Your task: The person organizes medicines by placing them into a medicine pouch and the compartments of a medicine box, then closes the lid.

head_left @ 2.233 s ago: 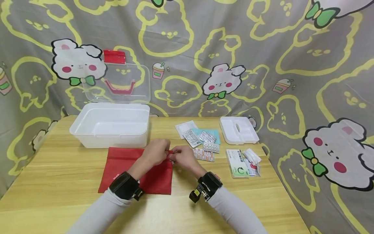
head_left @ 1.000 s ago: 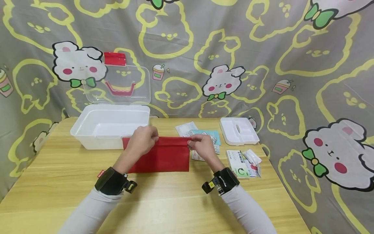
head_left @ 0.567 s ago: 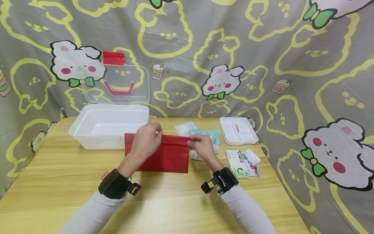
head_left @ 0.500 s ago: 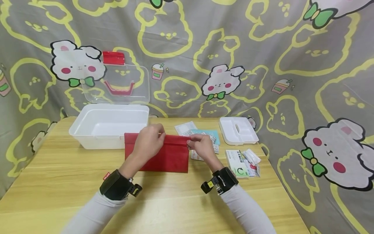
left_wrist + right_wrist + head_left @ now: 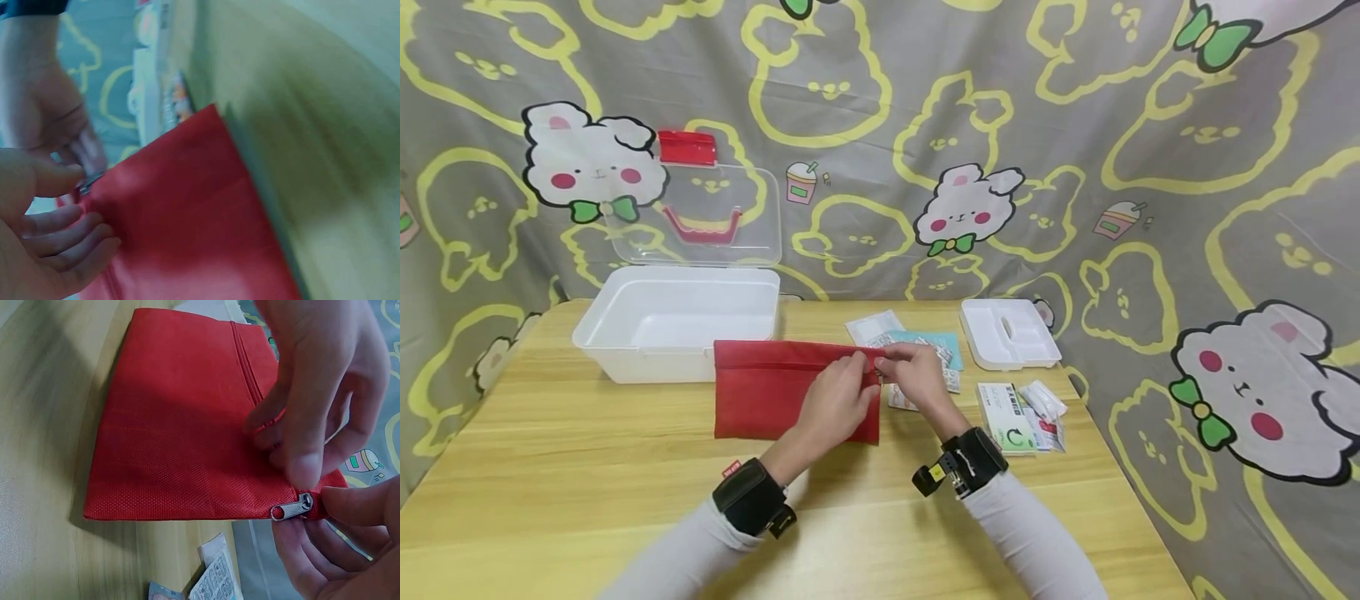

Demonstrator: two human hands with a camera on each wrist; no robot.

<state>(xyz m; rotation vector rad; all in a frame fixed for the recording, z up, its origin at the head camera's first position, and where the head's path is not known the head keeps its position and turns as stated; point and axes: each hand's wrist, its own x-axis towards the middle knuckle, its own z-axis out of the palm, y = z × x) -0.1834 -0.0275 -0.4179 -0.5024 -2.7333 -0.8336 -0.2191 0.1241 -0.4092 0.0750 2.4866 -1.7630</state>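
Note:
A red fabric zipper pouch is raised over the table in front of the white box. At its right end, my right hand pinches the corner, the thumb on one face and the fingers behind, as the right wrist view shows. My left hand is at the same end, its relaxed fingers touching the pouch along the zipper. The left thumb tip sits right beside the metal slider, whose zipper pull lies loose across the cloth. In the left wrist view, both hands meet at this slider.
A white box with its clear lid raised stands behind the pouch. Several blister packs lie partly behind the right hand. Farther right are a white divided tray, a medicine carton and small packets.
The pouch was lifted from flat on the table and moved right and back. My left hand has since slid right along its top edge to the zipper end, while the right hand kept its grip.

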